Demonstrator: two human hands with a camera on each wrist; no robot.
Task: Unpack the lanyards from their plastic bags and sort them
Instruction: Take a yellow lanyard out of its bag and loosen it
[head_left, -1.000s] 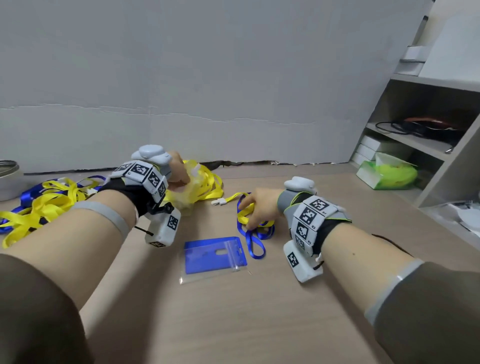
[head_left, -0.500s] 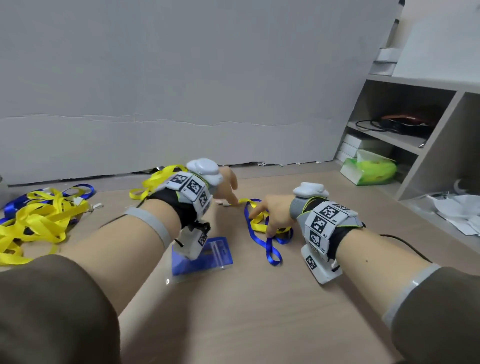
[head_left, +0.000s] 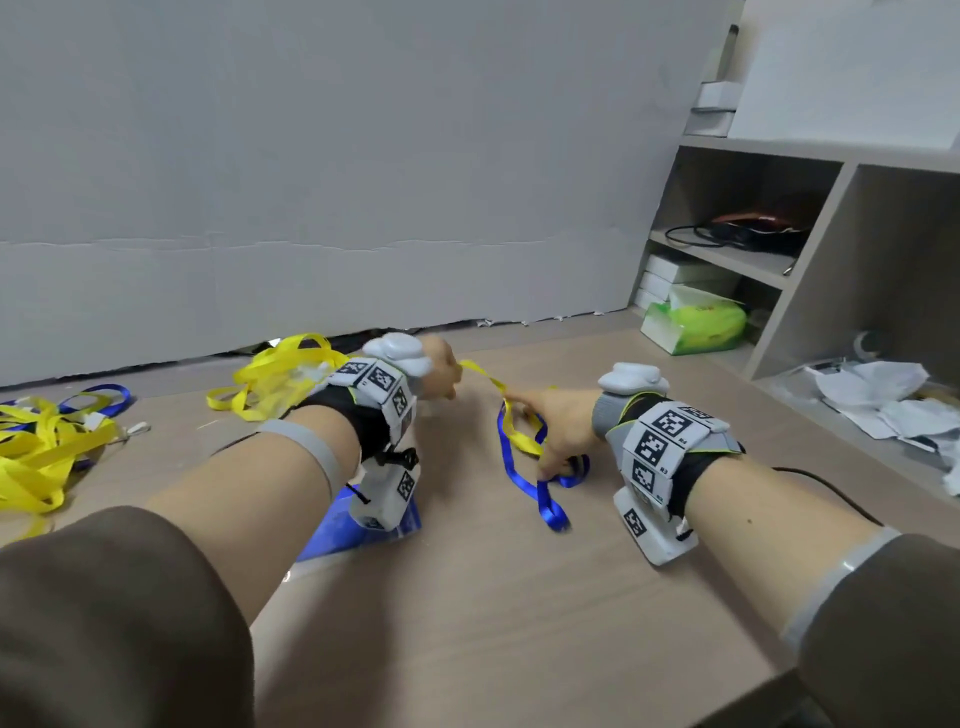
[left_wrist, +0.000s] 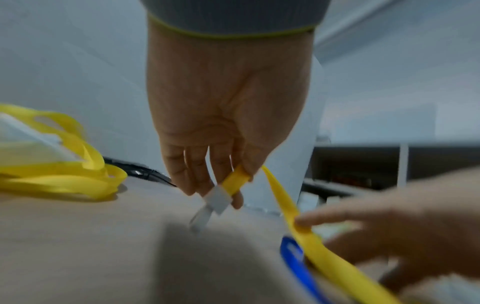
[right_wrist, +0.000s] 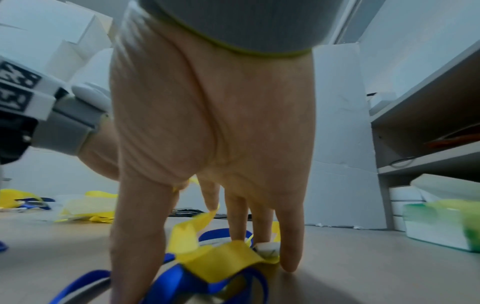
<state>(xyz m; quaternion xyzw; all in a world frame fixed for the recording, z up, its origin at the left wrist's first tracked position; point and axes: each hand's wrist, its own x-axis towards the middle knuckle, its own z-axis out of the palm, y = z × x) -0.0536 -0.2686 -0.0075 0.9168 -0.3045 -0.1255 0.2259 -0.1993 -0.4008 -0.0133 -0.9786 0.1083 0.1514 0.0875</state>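
**Both hands low over the table, left pinching, right pressing**

From my feed, both forearms reach forward over the table (head_left: 467, 597), sleeves pushed back, each wrist strapped with a marker-covered band. My left hand (left_wrist: 221, 115) hangs fingers-down near the table's far edge, thumb and fingers (left_wrist: 179, 170) pinching the yellow lanyard (left_wrist: 293, 216) just above its clip end. My right hand (right_wrist: 207, 127) sits closer to me (palm down, fingers straight and spread), fingertips (right_wrist: 289, 261) planted on the table, pinning the strap's bunched part.
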